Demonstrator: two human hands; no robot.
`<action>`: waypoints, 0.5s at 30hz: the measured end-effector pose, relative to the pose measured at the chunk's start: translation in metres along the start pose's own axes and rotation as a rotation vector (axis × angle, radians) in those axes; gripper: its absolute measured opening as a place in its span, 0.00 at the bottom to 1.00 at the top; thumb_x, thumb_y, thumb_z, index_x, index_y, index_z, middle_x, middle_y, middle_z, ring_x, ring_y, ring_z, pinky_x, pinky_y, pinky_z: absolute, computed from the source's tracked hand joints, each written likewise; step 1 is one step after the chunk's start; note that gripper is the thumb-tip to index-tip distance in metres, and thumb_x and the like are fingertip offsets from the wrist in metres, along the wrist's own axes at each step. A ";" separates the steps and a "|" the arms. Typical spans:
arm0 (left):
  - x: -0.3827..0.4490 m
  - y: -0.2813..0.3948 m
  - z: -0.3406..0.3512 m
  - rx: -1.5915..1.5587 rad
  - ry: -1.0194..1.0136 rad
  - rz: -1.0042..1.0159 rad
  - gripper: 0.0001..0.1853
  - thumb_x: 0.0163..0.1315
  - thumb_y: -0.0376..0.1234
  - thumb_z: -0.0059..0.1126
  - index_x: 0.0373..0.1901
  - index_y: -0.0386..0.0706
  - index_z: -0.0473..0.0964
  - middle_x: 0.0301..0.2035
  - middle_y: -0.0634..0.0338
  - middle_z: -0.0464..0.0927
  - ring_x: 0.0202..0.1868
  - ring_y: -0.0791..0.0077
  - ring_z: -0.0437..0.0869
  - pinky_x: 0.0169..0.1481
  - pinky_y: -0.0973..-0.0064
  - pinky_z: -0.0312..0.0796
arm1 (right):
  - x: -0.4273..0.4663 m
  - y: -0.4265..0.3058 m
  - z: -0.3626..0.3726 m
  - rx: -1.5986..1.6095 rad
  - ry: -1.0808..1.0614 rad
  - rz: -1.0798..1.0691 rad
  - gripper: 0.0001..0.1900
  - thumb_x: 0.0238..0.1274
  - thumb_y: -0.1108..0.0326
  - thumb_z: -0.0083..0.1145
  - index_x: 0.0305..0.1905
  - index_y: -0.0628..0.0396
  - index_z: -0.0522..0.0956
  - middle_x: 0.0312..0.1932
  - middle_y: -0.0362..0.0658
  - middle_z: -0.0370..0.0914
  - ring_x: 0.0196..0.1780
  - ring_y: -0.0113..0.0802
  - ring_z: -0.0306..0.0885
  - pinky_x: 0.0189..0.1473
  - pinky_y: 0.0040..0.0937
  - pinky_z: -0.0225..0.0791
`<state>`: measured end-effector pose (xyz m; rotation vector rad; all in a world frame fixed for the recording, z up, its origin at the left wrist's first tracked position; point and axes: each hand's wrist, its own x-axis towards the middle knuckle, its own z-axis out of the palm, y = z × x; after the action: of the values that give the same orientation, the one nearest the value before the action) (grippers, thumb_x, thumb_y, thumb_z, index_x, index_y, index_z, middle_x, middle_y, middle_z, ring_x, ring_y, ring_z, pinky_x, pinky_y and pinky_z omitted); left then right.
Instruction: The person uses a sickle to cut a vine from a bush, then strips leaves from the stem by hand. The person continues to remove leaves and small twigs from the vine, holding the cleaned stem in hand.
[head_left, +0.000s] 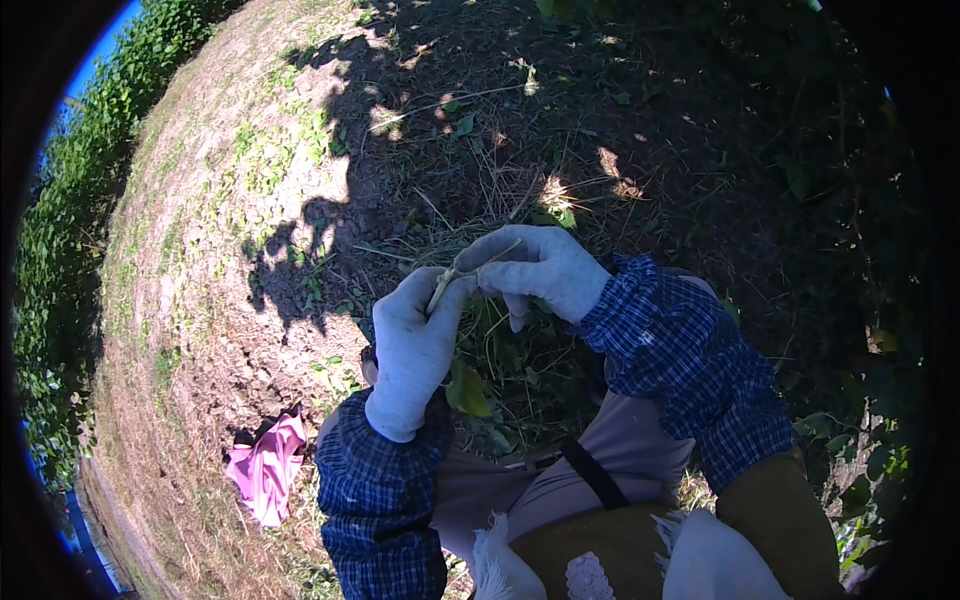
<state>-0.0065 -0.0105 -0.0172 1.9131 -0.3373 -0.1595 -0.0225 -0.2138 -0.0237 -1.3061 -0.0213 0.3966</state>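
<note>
Both hands wear pale knitted work gloves, with blue checked sleeves behind them. My left hand (417, 330) pinches a thin yellow-green plant stem (444, 283) between thumb and fingers. Close against it, my right hand (541, 271) has its thumb and fingers brought together on the same stem, whose free end runs up along the right fingers. The hands meet above a heap of cut grass and stalks (510, 360). A broad green leaf (468, 390) hangs just below my left glove. What lies under the fingertips is hidden.
A pink cloth (268, 469) lies crumpled on the dry soil (202, 315) to the left. Leafy green vines (60, 285) rise along the left rim, and darker foliage (855, 450) stands at the right. Dry grass and leaf litter (480, 135) cover the shaded ground ahead.
</note>
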 end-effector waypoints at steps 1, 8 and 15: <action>0.000 -0.001 0.003 -0.014 -0.008 0.035 0.07 0.68 0.31 0.66 0.39 0.34 0.83 0.25 0.63 0.81 0.27 0.86 0.75 0.32 0.81 0.68 | 0.000 0.002 -0.001 0.017 0.019 0.001 0.16 0.70 0.68 0.60 0.57 0.66 0.78 0.36 0.45 0.80 0.27 0.26 0.80 0.28 0.25 0.81; -0.002 0.015 -0.002 -0.176 -0.044 -0.121 0.10 0.70 0.33 0.64 0.43 0.34 0.83 0.28 0.65 0.82 0.27 0.87 0.75 0.31 0.84 0.67 | 0.003 0.009 -0.007 0.172 0.120 -0.031 0.08 0.71 0.71 0.58 0.46 0.65 0.81 0.29 0.43 0.79 0.23 0.24 0.76 0.24 0.25 0.80; 0.004 0.021 -0.015 -0.282 -0.073 -0.103 0.22 0.77 0.43 0.48 0.48 0.33 0.82 0.13 0.72 0.64 0.15 0.88 0.59 0.22 0.83 0.53 | 0.000 0.001 -0.004 -0.012 0.166 -0.040 0.07 0.70 0.72 0.59 0.48 0.63 0.80 0.29 0.42 0.79 0.25 0.24 0.77 0.30 0.26 0.80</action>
<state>-0.0018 -0.0053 0.0078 1.6486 -0.2509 -0.3286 -0.0216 -0.2173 -0.0259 -1.3445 0.0900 0.2533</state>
